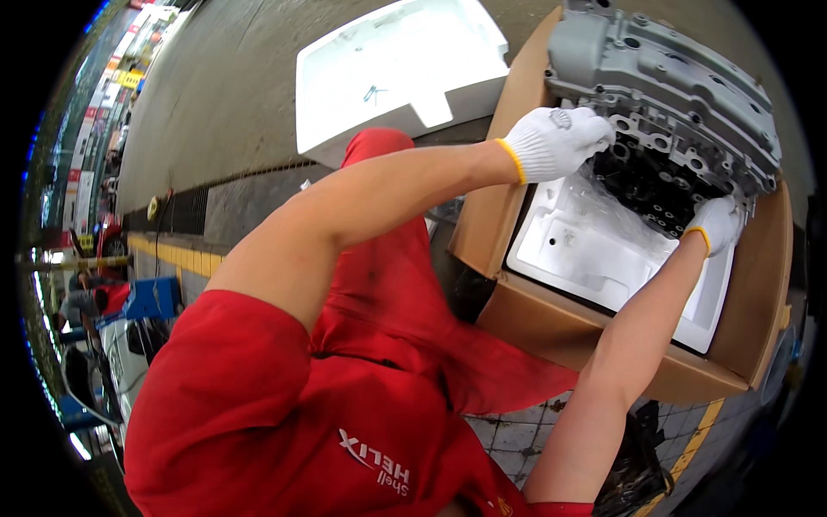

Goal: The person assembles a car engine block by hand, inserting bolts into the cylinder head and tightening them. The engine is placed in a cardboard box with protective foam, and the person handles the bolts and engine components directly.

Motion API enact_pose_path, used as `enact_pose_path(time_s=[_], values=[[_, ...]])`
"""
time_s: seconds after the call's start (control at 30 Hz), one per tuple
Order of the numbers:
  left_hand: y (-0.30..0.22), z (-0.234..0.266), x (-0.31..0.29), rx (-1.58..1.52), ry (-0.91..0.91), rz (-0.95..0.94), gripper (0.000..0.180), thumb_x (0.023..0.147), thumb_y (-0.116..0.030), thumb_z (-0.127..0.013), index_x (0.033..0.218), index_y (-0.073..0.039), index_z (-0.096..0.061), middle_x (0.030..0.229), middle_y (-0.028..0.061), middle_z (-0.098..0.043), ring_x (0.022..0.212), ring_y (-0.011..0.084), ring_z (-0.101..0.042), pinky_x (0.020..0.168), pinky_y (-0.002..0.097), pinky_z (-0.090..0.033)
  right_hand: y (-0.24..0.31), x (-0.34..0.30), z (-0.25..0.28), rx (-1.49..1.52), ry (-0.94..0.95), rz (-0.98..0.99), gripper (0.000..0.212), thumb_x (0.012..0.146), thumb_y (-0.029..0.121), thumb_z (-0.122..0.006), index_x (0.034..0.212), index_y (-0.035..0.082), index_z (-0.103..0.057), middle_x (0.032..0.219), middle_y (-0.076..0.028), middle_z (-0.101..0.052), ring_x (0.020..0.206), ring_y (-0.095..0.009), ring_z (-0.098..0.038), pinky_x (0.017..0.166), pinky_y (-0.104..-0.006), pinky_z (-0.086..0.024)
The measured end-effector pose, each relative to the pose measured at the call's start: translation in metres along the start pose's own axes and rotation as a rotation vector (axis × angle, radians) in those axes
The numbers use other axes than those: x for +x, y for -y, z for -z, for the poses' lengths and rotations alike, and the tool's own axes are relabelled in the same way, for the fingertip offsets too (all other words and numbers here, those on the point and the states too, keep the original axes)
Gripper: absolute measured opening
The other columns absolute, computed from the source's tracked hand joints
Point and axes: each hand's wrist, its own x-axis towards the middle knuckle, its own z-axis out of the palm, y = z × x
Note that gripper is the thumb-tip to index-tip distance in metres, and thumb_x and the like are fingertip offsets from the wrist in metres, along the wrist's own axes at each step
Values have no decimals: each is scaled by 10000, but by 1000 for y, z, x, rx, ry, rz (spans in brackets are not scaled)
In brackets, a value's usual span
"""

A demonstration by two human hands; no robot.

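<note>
A car engine (668,172) with a long grey cover (663,69) stands tilted in an opened cardboard box (551,323). My left hand (558,142), in a white knit glove with a yellow cuff, grips the engine's left edge just below the cover, its fingers curled. At the engine's lower right edge my right hand (718,222), gloved alike, is closed around the side; its fingertips are partly hidden. Beneath the engine lies a white foam tray (568,263), with clear plastic film (616,211) bunched between them.
Left of the box, a white foam cover (388,73) rests on the concrete floor (224,95), small bits lying in it. A drain grate (191,211) runs at left. Dark metal parts (637,465) lie on tiles below the box. Another person (90,297) is far left, beside blue equipment (153,299).
</note>
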Motion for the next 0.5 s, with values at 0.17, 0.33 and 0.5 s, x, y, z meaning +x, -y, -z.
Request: enact_pose_path(time_s=[0.17,0.33,0.5], values=[[6,0,-2,80,24,103,200,1070,-234,-573,1168,-139,-719,1070,95,-730,1005,327,-722,880,429,-582,49,-11,0,206,26,-244,473,1027,307,-536,1274,-53,-717,1212,-246,-750,1019,-374,-727,897,-462,-593],[10,-6,-3,107,25,141,198,1058,-221,-586,1190,-136,-706,1087,116,-727,1027,340,-717,896,452,-576,18,-8,-2,774,126,-379,307,1033,175,-584,1257,18,-722,1152,-133,-713,892,-246,-690,662,-399,-616],[9,-10,0,38,11,73,187,1050,-216,-588,1179,-130,-692,1078,132,-721,1022,359,-711,890,465,-569,-16,31,-19,928,128,-527,313,1027,269,-623,1232,38,-674,944,-109,-626,788,-264,-576,852,-492,-580]])
